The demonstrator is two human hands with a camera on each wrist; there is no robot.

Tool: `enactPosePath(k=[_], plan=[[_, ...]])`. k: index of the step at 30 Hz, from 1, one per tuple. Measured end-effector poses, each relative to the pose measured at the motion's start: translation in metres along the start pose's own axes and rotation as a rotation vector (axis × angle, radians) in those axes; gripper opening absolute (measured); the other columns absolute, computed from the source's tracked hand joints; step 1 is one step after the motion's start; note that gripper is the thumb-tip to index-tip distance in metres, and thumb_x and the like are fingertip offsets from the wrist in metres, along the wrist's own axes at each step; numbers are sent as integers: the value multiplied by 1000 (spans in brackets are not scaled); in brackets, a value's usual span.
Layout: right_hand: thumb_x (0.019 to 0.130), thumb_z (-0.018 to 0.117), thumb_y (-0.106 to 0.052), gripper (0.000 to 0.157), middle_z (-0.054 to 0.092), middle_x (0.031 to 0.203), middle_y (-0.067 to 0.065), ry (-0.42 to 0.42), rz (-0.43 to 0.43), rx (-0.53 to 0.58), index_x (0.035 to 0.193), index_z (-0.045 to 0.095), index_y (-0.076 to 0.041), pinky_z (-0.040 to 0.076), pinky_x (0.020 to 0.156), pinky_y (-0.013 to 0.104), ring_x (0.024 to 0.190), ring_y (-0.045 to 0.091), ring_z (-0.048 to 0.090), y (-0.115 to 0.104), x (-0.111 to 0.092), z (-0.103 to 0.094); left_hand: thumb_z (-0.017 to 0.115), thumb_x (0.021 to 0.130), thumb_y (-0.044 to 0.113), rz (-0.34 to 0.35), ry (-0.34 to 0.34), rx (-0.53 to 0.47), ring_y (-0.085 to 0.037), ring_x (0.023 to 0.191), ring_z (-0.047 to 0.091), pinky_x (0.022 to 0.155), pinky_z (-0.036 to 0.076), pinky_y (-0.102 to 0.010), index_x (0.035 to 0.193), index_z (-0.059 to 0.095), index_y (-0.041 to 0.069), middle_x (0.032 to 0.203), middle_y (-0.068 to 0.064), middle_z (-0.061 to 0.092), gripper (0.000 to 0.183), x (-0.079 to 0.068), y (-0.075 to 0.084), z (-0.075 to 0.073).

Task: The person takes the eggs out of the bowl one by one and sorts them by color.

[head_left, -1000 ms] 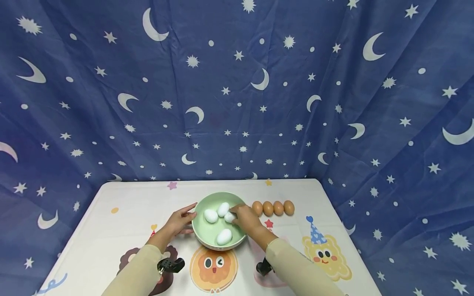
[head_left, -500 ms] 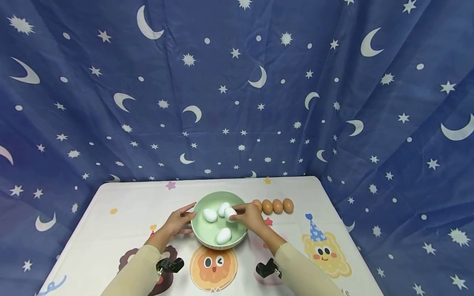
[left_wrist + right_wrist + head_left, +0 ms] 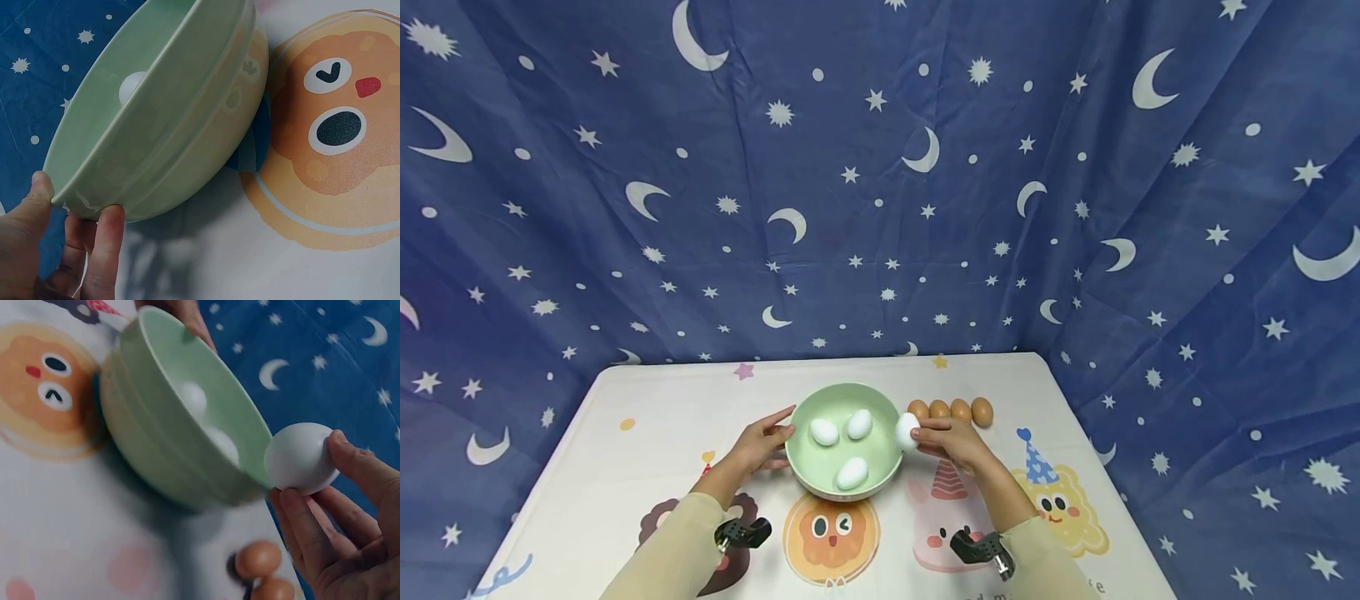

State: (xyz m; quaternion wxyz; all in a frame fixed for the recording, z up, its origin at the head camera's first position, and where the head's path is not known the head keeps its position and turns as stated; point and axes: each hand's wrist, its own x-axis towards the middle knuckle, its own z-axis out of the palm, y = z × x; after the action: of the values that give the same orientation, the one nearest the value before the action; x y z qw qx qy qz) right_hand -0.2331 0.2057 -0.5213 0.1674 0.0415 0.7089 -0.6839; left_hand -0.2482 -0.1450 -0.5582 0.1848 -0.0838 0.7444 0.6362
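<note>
A pale green bowl (image 3: 808, 479) stands at the middle of the table with several white eggs, among them a front egg (image 3: 852, 473), lying inside. At its left side my left hand (image 3: 763, 440) grips the rim, thumb on the edge and fingers against the outer wall in the left wrist view. A white egg (image 3: 301, 456) is pinched between the thumb and fingers of my right hand (image 3: 951, 439), raised over the bowl's right rim. Just behind that hand, several brown eggs (image 3: 982, 412) sit in a row on the table.
A white cloth with cartoon prints covers the table (image 3: 685, 417), including an orange round face (image 3: 832, 542) in front of the bowl. A blue curtain (image 3: 850, 233) with moons and stars hangs behind and at both sides.
My right hand has lifted a white egg from inside the bowl and carried it right to the rim. My left hand has kept its grip on the bowl.
</note>
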Motion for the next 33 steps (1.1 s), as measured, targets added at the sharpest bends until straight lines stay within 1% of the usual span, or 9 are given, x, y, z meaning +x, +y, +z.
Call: enactPosePath(k=[3,5,9,12,15,20,24,29,33], plan=[[89,73,-7,43,71,105,17,31,7,-13,121,60,17,61,86,34,87,19,72,7,-4,-15,56,102,22,-3,4,2,-29,108,65,74,65,-37,151,42,19,127,-22,54,51,-1,0,0],[89,73,-9,40,72,103,17,55,22,-48,118,63,16,61,88,38,85,18,72,13,-4,-22,56,102,23,0,2,7,-28,107,65,74,65,-37,151,41,18,127,-23,54,51,-1,1,-1],[88,74,-10,35,73,100,19,108,68,-123,113,67,13,61,87,41,82,18,73,29,-2,-28,56,102,24,0,-4,5,-26,106,65,75,65,-37,151,41,18,127,-22,54,52,-1,3,-1],[86,76,-10,34,74,96,20,157,93,-169,110,68,13,64,78,35,79,19,74,39,1,-27,56,102,24,6,-13,9,-26,106,65,75,65,-37,152,40,17,128,-23,53,52,-1,3,0],[83,79,-10,32,74,90,20,217,92,-218,105,70,12,64,69,31,73,20,74,44,5,-24,57,102,23,1,-4,2,-26,105,66,74,65,-37,151,42,19,127,-22,55,51,-1,2,0],[79,83,-13,30,74,82,17,300,69,-306,97,74,10,63,63,26,67,18,72,49,9,-20,56,102,22,4,0,-3,-31,108,65,74,65,-37,151,42,18,127,-23,54,51,0,1,0],[76,85,-18,32,74,76,13,332,63,-358,94,76,7,60,60,21,66,17,72,51,12,-18,55,102,21,4,0,-6,-33,111,64,75,65,-37,151,42,17,128,-24,54,50,0,1,0],[75,85,-25,33,74,71,11,358,69,-416,91,77,3,55,55,18,64,16,71,52,12,-17,55,102,20,-1,8,-2,-31,109,65,74,65,-37,150,43,18,127,-24,54,50,-1,1,0],[76,85,-25,34,74,72,11,368,64,-433,92,77,4,57,56,21,64,18,71,52,12,-16,56,102,20,-3,12,-3,-29,107,65,74,65,-37,150,43,18,126,-23,54,50,-1,1,1]])
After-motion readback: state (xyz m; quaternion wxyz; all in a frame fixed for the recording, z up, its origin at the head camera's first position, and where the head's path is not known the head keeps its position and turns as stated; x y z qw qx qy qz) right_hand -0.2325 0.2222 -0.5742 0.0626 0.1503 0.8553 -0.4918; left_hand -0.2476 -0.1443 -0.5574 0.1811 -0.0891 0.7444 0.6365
